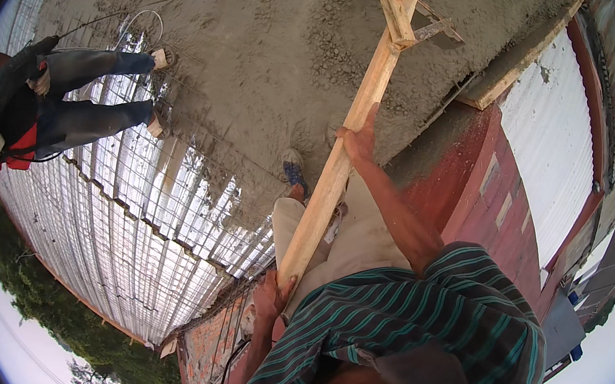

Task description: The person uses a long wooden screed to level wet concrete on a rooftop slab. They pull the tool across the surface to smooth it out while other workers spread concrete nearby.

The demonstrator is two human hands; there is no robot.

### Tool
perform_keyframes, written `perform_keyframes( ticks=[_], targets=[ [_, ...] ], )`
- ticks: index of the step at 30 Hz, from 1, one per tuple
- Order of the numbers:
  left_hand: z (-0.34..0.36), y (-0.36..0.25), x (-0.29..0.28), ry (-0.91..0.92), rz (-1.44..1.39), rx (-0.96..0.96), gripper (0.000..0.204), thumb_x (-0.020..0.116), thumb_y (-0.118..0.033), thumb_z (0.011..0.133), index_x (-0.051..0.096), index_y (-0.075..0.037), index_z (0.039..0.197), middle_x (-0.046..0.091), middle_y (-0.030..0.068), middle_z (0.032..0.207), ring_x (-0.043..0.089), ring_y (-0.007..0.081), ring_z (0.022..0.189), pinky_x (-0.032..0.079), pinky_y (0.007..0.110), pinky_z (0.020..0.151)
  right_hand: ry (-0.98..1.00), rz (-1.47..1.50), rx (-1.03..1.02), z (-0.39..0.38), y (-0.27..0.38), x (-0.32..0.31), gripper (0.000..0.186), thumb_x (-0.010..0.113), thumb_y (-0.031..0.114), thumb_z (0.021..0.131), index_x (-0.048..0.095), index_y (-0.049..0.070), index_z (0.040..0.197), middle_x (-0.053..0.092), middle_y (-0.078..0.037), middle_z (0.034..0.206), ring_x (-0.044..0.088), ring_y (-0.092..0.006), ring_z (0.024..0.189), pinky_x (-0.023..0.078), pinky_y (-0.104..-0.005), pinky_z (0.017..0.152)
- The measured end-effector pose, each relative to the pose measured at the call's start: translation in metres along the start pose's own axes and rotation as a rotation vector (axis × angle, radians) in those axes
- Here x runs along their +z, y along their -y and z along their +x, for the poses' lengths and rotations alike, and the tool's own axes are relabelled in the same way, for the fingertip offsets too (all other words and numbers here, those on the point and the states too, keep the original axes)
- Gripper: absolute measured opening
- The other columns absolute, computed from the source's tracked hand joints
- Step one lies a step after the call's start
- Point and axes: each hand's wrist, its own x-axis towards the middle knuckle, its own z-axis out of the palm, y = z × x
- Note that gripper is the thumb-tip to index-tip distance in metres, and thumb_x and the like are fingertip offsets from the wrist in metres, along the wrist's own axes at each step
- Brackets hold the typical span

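Note:
A long wooden concrete spreader [345,139] runs from my waist out over the wet grey concrete [242,38]. Short boards are fixed across its far end, and these rest at the concrete's surface. My right hand [360,139] is closed round the middle of the pole, arm stretched forward. Lower down, near the pole's close end, my left hand [272,295] grips it beside my hip. The underside of each grip is partly hidden by the wood. My shoe [293,169] stands in the concrete left of the pole.
At the left, another person in jeans [95,104] stands at the concrete's edge with a dark hose [90,26]. Steel mesh over metal decking [154,250] spreads at the lower left. A form board [519,61] and red wall [471,174] border the right side.

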Motion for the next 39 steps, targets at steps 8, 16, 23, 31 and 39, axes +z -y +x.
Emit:
perform_keyframes(
  ticks=[8,16,23,31,39],
  targets=[
    [0.146,-0.25,0.108,0.07,-0.707,0.362,0.048,0.048,-0.045,0.104,0.041,0.003,0.104,0.058,0.023,0.081,0.06,0.0362,0.071,0.048,0.047,0.066,-0.11,-0.591,-0.349,0.215,0.09,-0.077,0.1,0.065,0.032,0.08,0.008,0.019,0.161,0.056,-0.03,0.132,0.06,-0.0391,0.118,0.052,-0.0507,0.096],
    [0.02,-0.172,0.173,0.815,-0.735,0.323,0.055,0.048,-0.042,0.104,0.04,0.008,0.126,0.054,0.0197,0.115,0.055,0.0231,0.108,0.045,0.039,0.095,0.077,-0.614,-0.217,0.06,-0.027,-0.106,0.101,0.065,0.027,0.077,0.011,0.021,0.161,0.065,-0.026,0.117,0.066,-0.0406,0.103,0.054,-0.0509,0.085],
    [-0.099,-0.099,0.194,1.472,-0.614,0.025,0.048,0.054,-0.038,0.099,0.05,0.007,0.114,0.058,0.012,0.101,0.058,0.0191,0.089,0.049,0.035,0.074,0.06,-0.582,-0.072,-0.099,-0.117,-0.126,0.101,0.067,0.024,0.071,0.018,0.024,0.16,0.066,-0.027,0.116,0.066,-0.0411,0.106,0.053,-0.0486,0.091],
    [-0.21,-0.072,0.178,1.94,-0.296,0.147,0.035,0.054,-0.032,0.095,0.053,0.003,0.097,0.055,0.0068,0.084,0.053,0.0162,0.074,0.044,0.035,0.064,0.098,-0.602,-0.036,-0.221,-0.182,-0.142,0.101,0.066,0.021,0.068,0.021,0.019,0.159,0.067,-0.032,0.106,0.067,-0.0458,0.099,0.054,-0.0502,0.087],
    [-0.202,-0.078,0.186,2.107,0.074,0.661,0.027,0.054,-0.025,0.092,0.056,-0.001,0.08,0.052,0.0017,0.068,0.049,0.0134,0.059,0.038,0.034,0.053,0.199,-0.492,0.087,-0.344,-0.235,-0.174,0.101,0.07,0.017,0.067,0.025,0.014,0.158,0.067,-0.031,0.107,0.067,-0.0443,0.099,0.053,-0.0484,0.09]
  ],
)
